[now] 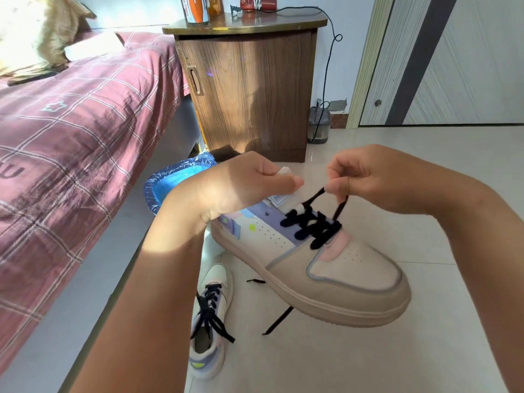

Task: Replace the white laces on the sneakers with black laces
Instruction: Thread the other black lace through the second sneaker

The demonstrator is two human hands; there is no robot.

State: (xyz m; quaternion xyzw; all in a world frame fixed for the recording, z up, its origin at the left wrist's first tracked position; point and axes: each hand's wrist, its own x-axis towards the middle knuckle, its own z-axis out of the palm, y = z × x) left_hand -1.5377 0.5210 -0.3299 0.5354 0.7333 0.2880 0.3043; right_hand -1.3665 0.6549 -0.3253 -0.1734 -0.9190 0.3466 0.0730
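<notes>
A bed [71, 131] with a checked maroon cover fills the left; the pale letters on the cover are cut off and cannot be read. Beside it stand a bin with a blue liner [173, 182] and a wooden bedside cabinet [246, 89], an orange-and-white can [197, 8] on top, its print too blurred to read. Two sneakers show, both with black laces. One sneaker [211, 321] lies on the tiled floor [340, 358] below the left forearm. The left hand [243, 180] pinches the tongue of the raised sneaker [326, 273], covering most of a printed label there. The right hand [368, 177] pinches the black lace [312, 225] above the top eyelets; a loose lace end hangs under the sole. A door [467, 61] stands at right.
</notes>
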